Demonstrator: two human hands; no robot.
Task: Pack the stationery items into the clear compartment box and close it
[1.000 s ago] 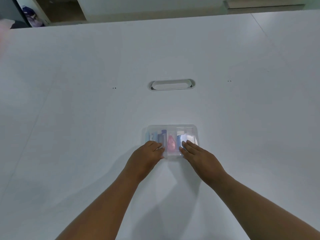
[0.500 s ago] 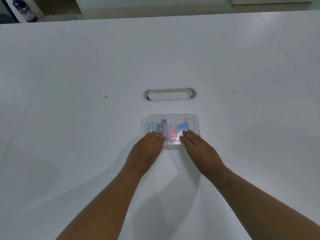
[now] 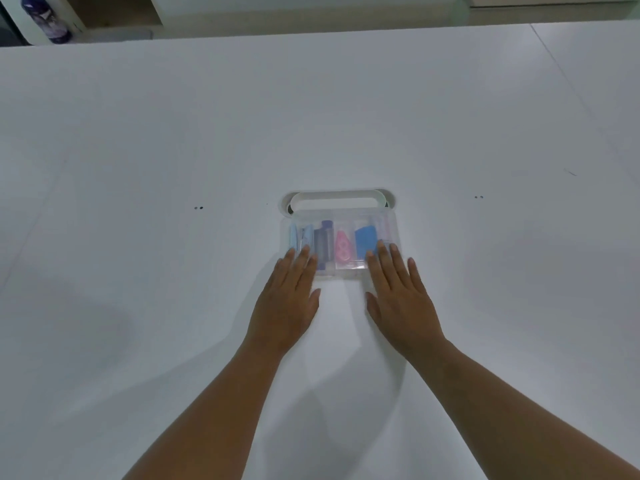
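The clear compartment box (image 3: 341,216) lies on the white table, lid down, just in front of the cable slot. Through the lid I see a pale blue item at the left, a dark purple tube (image 3: 324,242), a pink correction tape (image 3: 343,250) and a blue item (image 3: 365,241). My left hand (image 3: 289,299) lies flat with fingers straight, its fingertips on the box's near left part. My right hand (image 3: 398,299) lies flat the same way, fingertips on the near right part. Neither hand grips anything.
An oval cable slot (image 3: 334,201) in the white table (image 3: 138,237) touches the box's far edge. A purple bottle (image 3: 50,24) stands on a shelf beyond the table at the far left. A seam runs down the table at the right.
The box has slid away from me across the table until it reaches the cable slot. Both hands have flattened, with palms now on the table behind the box.
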